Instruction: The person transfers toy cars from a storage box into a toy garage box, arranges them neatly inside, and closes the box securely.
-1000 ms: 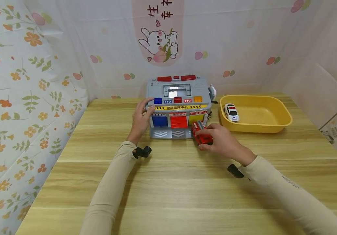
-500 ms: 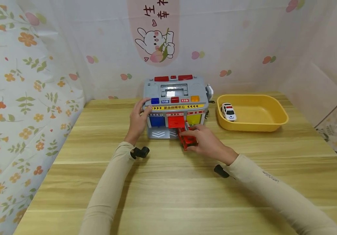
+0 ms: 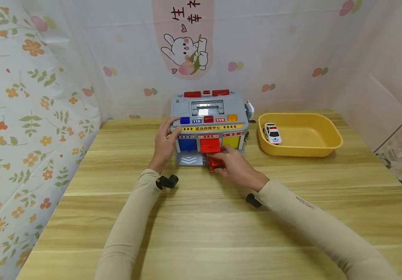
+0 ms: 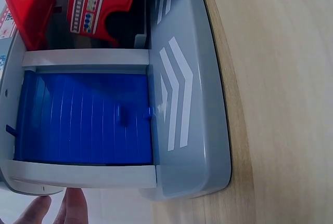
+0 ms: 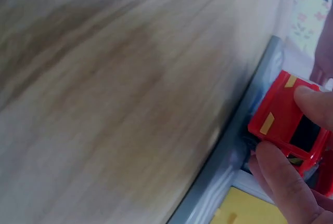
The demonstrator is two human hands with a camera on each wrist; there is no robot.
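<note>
A grey toy rescue station [image 3: 234, 104] stands at the back of the table, with blue, red and yellow doors across its front. My left hand [image 3: 163, 147] holds its left front corner, thumb on the top edge. The middle red door [image 3: 209, 145] is raised. Under it, my right hand [image 3: 236, 165] pinches a red toy fire truck [image 5: 285, 110] by its sides, between thumb and fingers. In the left wrist view the truck [image 4: 101, 7] is partly inside the middle bay, beside the lowered blue door [image 4: 78, 122]. The yellow door [image 3: 231, 142] is down too.
To the right of the station stands a yellow plastic tub [image 3: 306, 151]. A white toy police car [image 3: 273, 133] leans inside its left end. Patterned cloth [image 3: 127, 50] hangs behind and left of the wooden table [image 3: 201, 233].
My right hand has moved left with the fire truck, from before the yellow door to the middle bay, then pushed it partly in. My left hand has stayed on the station.
</note>
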